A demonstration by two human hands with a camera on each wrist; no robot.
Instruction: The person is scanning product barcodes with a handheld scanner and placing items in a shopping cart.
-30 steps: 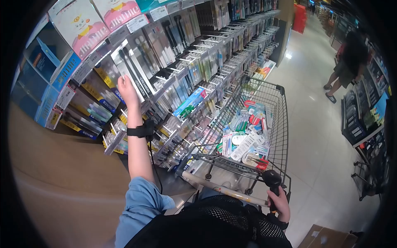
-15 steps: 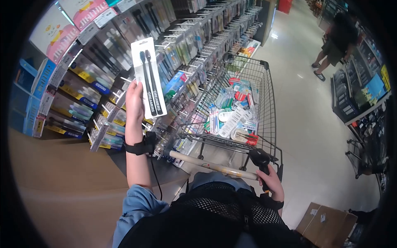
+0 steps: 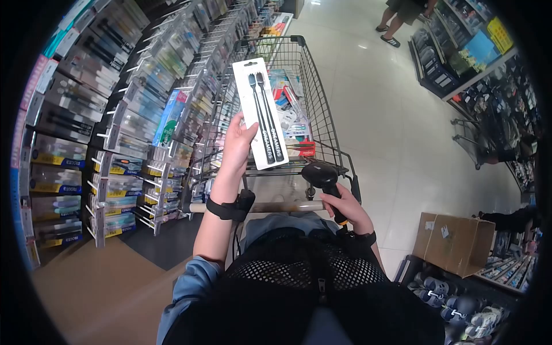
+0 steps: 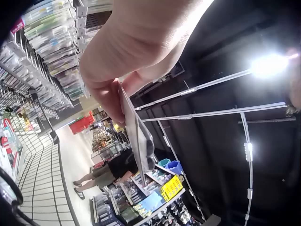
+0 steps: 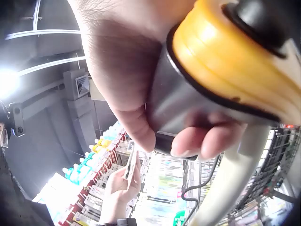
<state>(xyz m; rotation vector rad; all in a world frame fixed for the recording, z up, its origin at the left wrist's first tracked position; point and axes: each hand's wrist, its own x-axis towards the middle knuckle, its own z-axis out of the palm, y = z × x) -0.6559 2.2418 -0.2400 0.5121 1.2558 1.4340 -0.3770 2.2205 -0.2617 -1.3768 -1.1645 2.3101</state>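
My left hand pinches a white toothbrush pack by its left edge, thumb on the front. Two black toothbrushes lie side by side in it, with DREAMERS printed on the lower part. The pack is held up over the near end of the shopping cart. In the left wrist view the pack shows nearly edge-on between thumb and fingers. My right hand grips the handle of a black barcode scanner, just above the cart's push bar. The scanner's base end is yellow in the right wrist view.
Packaged goods lie in the cart, partly behind the pack. Shelves of hanging toothbrushes line the left. On the right are a cardboard box, sandals on a rack, and a person's legs by another shelf.
The left hand has taken the toothbrush pack away from the shelf and brought it right, over the cart. The head view has turned right; the right hand still holds the scanner.
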